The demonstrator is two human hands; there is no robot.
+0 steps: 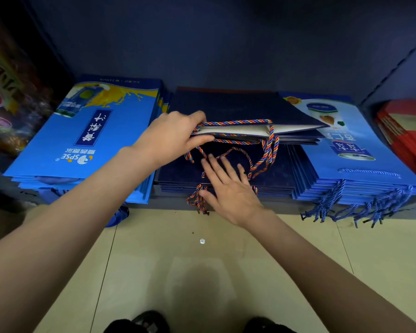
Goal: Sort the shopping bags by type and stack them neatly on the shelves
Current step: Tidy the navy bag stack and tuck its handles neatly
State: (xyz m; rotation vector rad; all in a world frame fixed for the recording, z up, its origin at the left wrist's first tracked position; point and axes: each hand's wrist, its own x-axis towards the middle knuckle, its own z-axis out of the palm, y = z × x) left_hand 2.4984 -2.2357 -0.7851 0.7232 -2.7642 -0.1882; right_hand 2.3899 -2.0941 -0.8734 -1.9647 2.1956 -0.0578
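Note:
A stack of dark navy bags with multicoloured rope handles lies in the middle of the low shelf. My left hand grips the near left edge of the upper navy bags and holds them lifted off the ones below. My right hand lies flat with straight fingers on the lower navy pile, touching loose handle cords. A light blue juice-print bag stack sits to the left. Another light blue stack with a cup picture sits to the right.
Red bags are stacked at the far right behind a shelf upright. Colourful packaging stands at the far left. Blue cords hang over the shelf's front edge. Beige tiled floor lies below, with my feet at the bottom.

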